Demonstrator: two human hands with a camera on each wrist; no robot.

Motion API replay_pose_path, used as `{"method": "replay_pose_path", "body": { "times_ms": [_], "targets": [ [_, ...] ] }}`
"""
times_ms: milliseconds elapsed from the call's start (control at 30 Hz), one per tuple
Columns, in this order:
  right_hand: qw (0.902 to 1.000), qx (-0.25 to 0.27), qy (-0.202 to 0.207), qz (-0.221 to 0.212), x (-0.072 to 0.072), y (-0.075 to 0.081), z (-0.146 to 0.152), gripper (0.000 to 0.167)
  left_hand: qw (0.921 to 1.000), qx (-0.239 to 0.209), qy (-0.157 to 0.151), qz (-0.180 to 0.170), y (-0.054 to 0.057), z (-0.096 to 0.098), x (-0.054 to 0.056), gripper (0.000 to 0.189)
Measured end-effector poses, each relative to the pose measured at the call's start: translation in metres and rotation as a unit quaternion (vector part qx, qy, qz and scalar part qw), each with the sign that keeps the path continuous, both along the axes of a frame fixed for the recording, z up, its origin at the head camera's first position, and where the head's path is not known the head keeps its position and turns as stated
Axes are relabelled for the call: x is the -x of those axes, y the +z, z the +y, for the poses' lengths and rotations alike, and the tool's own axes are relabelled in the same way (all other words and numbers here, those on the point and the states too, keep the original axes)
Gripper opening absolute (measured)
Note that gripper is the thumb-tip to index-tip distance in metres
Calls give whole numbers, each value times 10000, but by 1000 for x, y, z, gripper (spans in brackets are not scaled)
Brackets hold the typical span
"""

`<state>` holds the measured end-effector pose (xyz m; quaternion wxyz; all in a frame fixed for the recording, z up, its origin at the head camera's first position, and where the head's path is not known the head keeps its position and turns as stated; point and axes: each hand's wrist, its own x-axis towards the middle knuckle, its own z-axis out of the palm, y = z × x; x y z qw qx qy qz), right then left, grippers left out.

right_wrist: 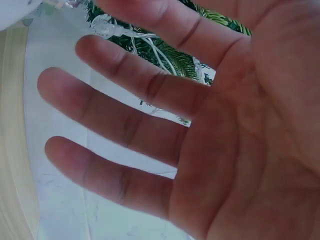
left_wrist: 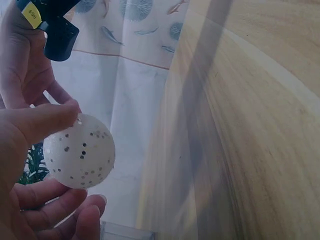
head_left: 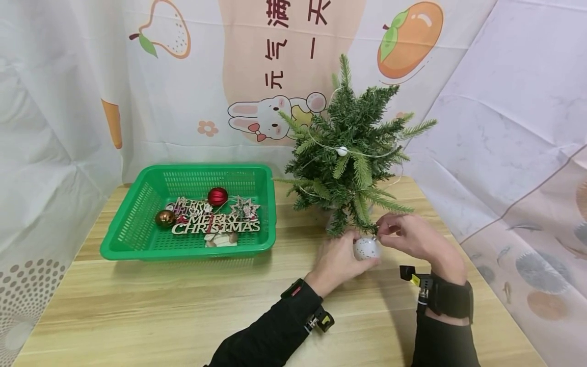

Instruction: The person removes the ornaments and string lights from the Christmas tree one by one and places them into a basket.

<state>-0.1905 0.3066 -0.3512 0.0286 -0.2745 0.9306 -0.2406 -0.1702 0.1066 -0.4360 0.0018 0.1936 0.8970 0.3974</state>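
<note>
A white Christmas bauble (head_left: 366, 248) with small shiny speckles is held low in front of the tree. My left hand (head_left: 338, 261) grips it, thumb on one side and fingers on the other; the left wrist view shows the round bauble (left_wrist: 82, 152) between them. At its cap, my right hand (head_left: 412, 238) pinches the top with thumb and index finger. The other right fingers (right_wrist: 110, 115) stretch out loosely in the right wrist view. Just behind both hands stands a small artificial Christmas tree (head_left: 350, 148), its lower branches close above the bauble.
On the left of the wooden table (head_left: 183, 316) sits a green basket (head_left: 183, 254). Inside lie a red bauble (head_left: 217, 196), a brown bauble (head_left: 165, 218) and wooden Merry Christmas signs (head_left: 215, 225). A string of lights (head_left: 342, 151) winds round the tree. Printed curtains (head_left: 183, 117) hang behind.
</note>
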Motion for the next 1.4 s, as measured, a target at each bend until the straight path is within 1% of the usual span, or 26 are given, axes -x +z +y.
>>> {"method": "replay_pose_path", "body": {
  "times_ms": [133, 300, 400, 567, 667, 800, 900, 1100, 1267, 1333, 1400],
  "targets": [
    [9998, 42, 181, 102, 1, -1, 0, 9, 9999, 45, 118, -50, 0, -1, 0, 65],
    [9999, 48, -98, -8, 3, -3, -2, 5, 9999, -63, 57, -69, 2, -2, 0, 64],
    [9998, 53, -159, 119, 3, -3, -2, 5, 9999, -142, -22, -61, 2, -2, 0, 63],
    [9982, 110, 186, 562, 3, -3, 0, 15, 9994, -283, -176, 5, 2, 0, 1, 62],
    [9976, 88, 292, 622, 3, -3, 1, 14, 9993, -331, -188, 13, 2, 0, 1, 60],
    [9994, 50, 61, 337, 2, -3, 2, 6, 9994, -318, -149, 24, 2, -1, 0, 59],
    [9999, -13, -119, 39, 3, -3, 2, 6, 9994, -324, -142, -23, 1, -1, 0, 58],
    [9989, -227, -227, -356, 5, -5, 0, 9, 9988, -339, -71, -339, -1, 0, 0, 55],
    [9972, -418, -310, -539, 6, -7, 0, 6, 9984, -15, 50, -560, 0, 0, -1, 57],
    [9966, -365, -373, -639, 7, -7, 0, 10, 9982, 219, 108, -549, 0, 0, -1, 60],
    [9964, -203, -415, -714, 7, -8, 0, 17, 9979, 387, 134, -504, 0, 0, -1, 62]
  ]
}}
